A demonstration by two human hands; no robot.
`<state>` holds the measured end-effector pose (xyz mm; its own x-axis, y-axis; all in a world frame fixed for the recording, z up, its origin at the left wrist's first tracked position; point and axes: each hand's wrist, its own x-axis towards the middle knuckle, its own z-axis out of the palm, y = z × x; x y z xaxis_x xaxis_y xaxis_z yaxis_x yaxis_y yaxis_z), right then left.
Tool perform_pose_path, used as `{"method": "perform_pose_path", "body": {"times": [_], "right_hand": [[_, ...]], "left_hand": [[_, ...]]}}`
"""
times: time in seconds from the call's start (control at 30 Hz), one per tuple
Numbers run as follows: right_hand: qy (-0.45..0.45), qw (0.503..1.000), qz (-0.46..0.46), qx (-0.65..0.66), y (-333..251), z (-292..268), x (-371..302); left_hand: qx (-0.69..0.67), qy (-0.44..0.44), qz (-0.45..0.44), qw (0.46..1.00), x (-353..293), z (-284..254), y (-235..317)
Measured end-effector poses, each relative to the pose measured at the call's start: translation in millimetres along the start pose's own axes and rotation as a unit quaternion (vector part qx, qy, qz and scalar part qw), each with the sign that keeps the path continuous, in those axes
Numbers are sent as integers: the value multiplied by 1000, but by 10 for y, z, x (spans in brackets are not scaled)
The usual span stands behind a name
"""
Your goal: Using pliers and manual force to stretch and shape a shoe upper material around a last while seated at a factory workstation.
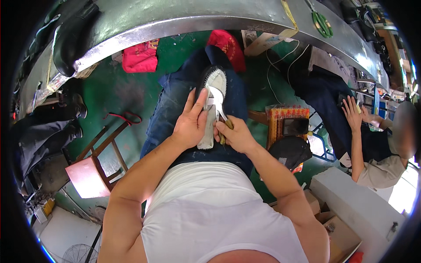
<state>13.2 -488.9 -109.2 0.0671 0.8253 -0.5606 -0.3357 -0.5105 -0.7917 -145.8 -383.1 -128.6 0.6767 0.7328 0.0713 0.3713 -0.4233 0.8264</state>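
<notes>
An unfinished shoe (215, 82) lies sole up across my thighs, its dark upper edge gathered round a pale bottom at the toe. My left hand (191, 124) grips its left side, index finger and thumb on the pale bottom and another finger stretched along the edge. Closed round the handles of metal pincers (216, 97), my right hand (234, 133) holds them over the middle of the shoe. The bright jaws touch or overlap the shoe near my left index finger. What the jaws hold, if anything, cannot be made out.
Ahead runs a metal bench (175, 22), with green-handled scissors (322, 24) and dark shoes on it. A wooden stool (90, 175) stands left. To the right are a black cap (290, 151), a cardboard box (342, 236) and a seated co-worker (372, 144). Another person's legs (46, 127) show far left.
</notes>
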Motion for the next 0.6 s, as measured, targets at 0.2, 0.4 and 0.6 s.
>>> {"method": "perform_pose_path", "body": {"times": [0.2,0.4,0.6], "right_hand": [[-235,955,166,72,-358,-714,68],[-85,987,-87,-110,-509,-617,170],[-69,882,-95,-457,-862,-385,337]], "left_hand": [[18,-63,-82,994,71,-124,146],[28,-59,-57,996,58,-74,114],[86,-99,-35,991,18,-110,109]]}}
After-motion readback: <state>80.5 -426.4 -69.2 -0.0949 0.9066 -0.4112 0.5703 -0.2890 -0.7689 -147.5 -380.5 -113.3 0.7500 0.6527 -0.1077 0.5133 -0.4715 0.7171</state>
